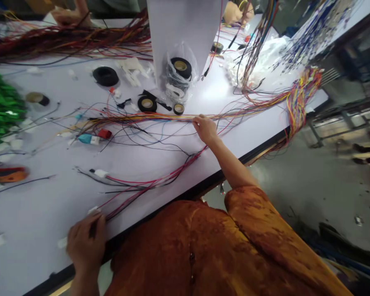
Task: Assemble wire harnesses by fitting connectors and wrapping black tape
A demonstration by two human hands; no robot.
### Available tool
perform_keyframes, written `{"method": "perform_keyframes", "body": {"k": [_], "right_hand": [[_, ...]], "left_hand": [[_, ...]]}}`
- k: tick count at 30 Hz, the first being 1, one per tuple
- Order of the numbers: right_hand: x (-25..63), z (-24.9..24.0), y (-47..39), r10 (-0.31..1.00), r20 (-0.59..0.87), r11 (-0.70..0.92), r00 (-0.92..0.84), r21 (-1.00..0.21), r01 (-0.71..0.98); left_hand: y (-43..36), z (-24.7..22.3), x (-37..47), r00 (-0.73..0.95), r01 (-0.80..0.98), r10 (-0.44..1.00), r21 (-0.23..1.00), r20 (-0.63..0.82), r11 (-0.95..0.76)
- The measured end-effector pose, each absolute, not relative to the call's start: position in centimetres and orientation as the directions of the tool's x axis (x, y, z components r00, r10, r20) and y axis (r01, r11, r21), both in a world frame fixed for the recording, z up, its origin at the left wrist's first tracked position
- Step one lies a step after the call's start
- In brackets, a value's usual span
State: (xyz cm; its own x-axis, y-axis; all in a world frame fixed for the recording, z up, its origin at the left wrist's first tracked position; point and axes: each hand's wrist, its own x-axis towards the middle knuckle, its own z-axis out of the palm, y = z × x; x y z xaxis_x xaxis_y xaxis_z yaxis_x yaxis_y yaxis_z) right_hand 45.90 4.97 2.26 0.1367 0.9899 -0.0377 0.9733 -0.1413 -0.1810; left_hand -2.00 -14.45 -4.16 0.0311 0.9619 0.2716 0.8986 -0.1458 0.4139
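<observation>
My right hand [206, 130] is closed, its fingertips pinching the long bundle of thin yellow, red and dark wires [172, 117] that stretches across the table. Near the front edge, my left hand [86, 240] curls round the end of a red and black wire branch [154, 183]; its palm is partly hidden. A white connector [94, 210] shows just above those fingers. Between the hands, another white connector [100, 173] ends a branch. Red [105, 133] and blue [85, 138] connectors lie by the left end of the long bundle.
Black tape rolls [147, 103] lie behind the bundle, before a white upright panel [186, 28]. Green pieces [3, 109] are heaped at left above an orange-handled tool [8, 174]. Wires hang over metal prongs [329, 77] at right. Other people's hands [69, 17] are across the table.
</observation>
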Motion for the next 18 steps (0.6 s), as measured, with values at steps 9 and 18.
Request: {"method": "perform_keyframes", "body": {"k": [9,18], "right_hand": [[44.6,0.9,11.9,0.992,-0.108,0.057,-0.062,-0.047,0.997],[45.2,1.0,11.8,0.988,-0.125,0.087,-0.093,-0.053,0.995]], "left_hand": [[-14.5,-3.7,-2.1,0.013,0.918,0.974,0.384,0.225,-0.101],[-14.1,-1.9,-1.5,-0.113,0.877,0.994,0.469,-0.013,0.106]]}}
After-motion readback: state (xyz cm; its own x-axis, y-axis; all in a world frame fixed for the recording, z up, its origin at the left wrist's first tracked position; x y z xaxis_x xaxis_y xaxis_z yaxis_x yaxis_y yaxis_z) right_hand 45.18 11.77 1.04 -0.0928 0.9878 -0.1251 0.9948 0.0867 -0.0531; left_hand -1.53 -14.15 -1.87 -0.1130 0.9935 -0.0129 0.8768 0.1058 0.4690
